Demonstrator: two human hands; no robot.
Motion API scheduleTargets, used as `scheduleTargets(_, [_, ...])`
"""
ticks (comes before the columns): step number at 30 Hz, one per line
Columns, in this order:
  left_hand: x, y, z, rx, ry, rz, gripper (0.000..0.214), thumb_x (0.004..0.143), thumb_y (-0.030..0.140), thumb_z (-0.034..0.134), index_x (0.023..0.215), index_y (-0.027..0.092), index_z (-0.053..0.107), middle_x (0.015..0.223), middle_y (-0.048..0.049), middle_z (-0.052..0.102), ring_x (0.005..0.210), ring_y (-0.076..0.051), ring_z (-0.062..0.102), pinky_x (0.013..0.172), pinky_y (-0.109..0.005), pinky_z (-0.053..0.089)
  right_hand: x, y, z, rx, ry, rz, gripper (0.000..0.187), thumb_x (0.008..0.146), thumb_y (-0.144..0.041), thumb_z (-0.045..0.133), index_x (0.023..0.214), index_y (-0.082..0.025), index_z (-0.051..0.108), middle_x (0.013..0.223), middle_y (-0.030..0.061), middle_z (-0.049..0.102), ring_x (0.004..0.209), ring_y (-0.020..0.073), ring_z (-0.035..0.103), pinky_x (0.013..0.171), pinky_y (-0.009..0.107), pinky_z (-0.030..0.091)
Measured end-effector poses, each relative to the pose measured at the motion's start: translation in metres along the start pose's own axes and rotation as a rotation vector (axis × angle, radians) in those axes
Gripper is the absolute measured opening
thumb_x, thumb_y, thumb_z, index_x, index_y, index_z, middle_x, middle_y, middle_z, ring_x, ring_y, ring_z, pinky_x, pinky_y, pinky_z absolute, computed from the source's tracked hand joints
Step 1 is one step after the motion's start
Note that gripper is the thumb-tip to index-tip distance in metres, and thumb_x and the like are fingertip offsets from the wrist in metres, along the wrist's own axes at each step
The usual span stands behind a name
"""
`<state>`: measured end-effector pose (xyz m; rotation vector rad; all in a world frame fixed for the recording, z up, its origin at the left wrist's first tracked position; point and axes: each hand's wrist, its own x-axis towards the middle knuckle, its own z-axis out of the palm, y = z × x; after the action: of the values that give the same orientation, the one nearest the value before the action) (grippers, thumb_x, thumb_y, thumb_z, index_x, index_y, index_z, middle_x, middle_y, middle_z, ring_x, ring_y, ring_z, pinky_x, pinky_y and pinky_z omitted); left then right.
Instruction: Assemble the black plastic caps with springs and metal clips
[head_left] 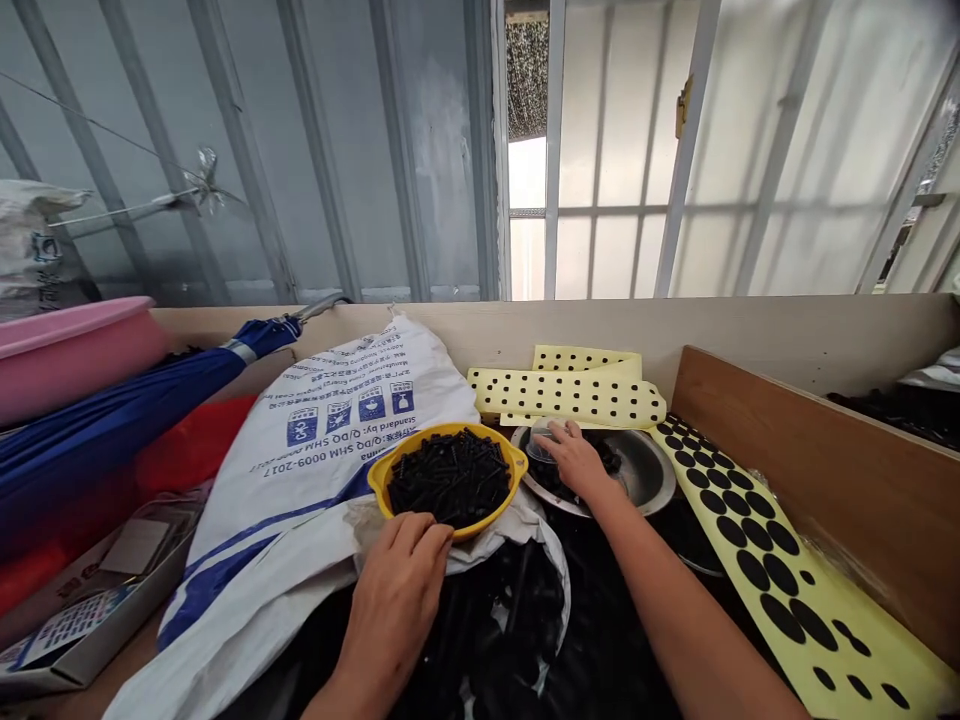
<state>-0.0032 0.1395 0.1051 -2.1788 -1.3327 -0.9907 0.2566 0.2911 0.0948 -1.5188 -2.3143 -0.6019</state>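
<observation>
My left hand (401, 580) grips the near rim of a yellow bowl (397, 468) filled with small black pieces, held over the open mouth of a white woven sack (330, 430). My right hand (576, 458) reaches into a metal bowl (646, 465) that holds a few black pieces, fingers curled round a small clear plastic cup (541, 447). More black parts fill the dark opening of the sack below both arms.
Yellow sheets with black round stickers (570, 395) lie behind the metal bowl and along the right (780, 590). A wooden divider (825, 460) stands at right. At left are a folded blue umbrella (135, 400), a pink basin (75, 345), red plastic and a cardboard box (90, 610).
</observation>
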Motion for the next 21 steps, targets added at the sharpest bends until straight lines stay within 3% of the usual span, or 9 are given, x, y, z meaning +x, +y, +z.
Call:
scheduleTargets(4, [-0.001,-0.003,-0.001,-0.091,0.026,-0.036,0.020,0.088,0.022,0.042,0.088,0.019,0.062,0.091,-0.0073,0.058,0.088,-0.022,0.054,0.077,-0.037,0.050,-0.018,0.021,-0.001,-0.010,-0.095,-0.078,0.060,0.067,0.004,0.053,0.118,-0.028,0.058,0.125,0.0071,0.051,0.109,0.0261,0.044,0.089,0.037,0.042])
scheduleTargets(9, [-0.007,-0.011,0.000,-0.171,0.087,-0.188,0.022,0.084,0.029,0.049,0.100,0.021,0.061,0.116,-0.0105,0.050,0.109,-0.029,0.048,0.089,-0.048,0.045,-0.051,0.055,-0.027,-0.038,-0.161,-0.078,0.068,0.059,0.004,0.054,0.117,-0.030,0.059,0.121,0.0049,0.053,0.102,0.0236,0.048,0.087,0.036,0.041])
scheduleTargets(12, [-0.008,-0.013,-0.003,-0.286,0.125,-0.386,0.038,0.083,0.034,0.048,0.118,0.019,0.052,0.128,-0.0130,0.042,0.116,-0.030,0.045,0.084,-0.044,0.051,-0.058,0.066,-0.040,-0.064,-0.129,0.010,0.070,0.063,-0.001,0.053,0.127,-0.031,0.050,0.128,0.0049,0.047,0.108,0.0250,0.045,0.089,0.037,0.040])
scheduleTargets(15, [-0.003,-0.016,-0.012,-0.378,0.101,-0.530,0.051,0.080,0.040,0.048,0.126,0.018,0.044,0.138,-0.0136,0.034,0.118,-0.031,0.045,0.073,-0.038,0.056,-0.061,0.069,-0.043,-0.095,-0.086,0.145,0.062,0.073,-0.009,0.052,0.131,-0.028,0.045,0.131,0.0079,0.043,0.109,0.0270,0.044,0.087,0.038,0.041])
scheduleTargets(18, [0.007,-0.019,-0.022,-0.412,0.002,-0.677,0.064,0.074,0.043,0.056,0.131,0.018,0.039,0.137,-0.0149,0.038,0.104,-0.031,0.056,0.067,-0.038,0.056,-0.064,0.068,-0.037,-0.128,-0.062,0.310,0.052,0.078,-0.018,0.053,0.129,-0.022,0.047,0.126,0.0148,0.044,0.102,0.0314,0.046,0.077,0.041,0.045])
scheduleTargets(21, [0.018,-0.020,-0.026,-0.610,-0.052,-0.921,0.072,0.072,0.039,0.062,0.135,0.021,0.032,0.132,-0.0139,0.046,0.085,-0.026,0.065,0.059,-0.033,0.057,-0.065,0.063,-0.029,-0.137,-0.072,0.406,0.049,0.077,-0.022,0.056,0.125,-0.023,0.049,0.117,0.0145,0.048,0.097,0.0311,0.048,0.070,0.038,0.045])
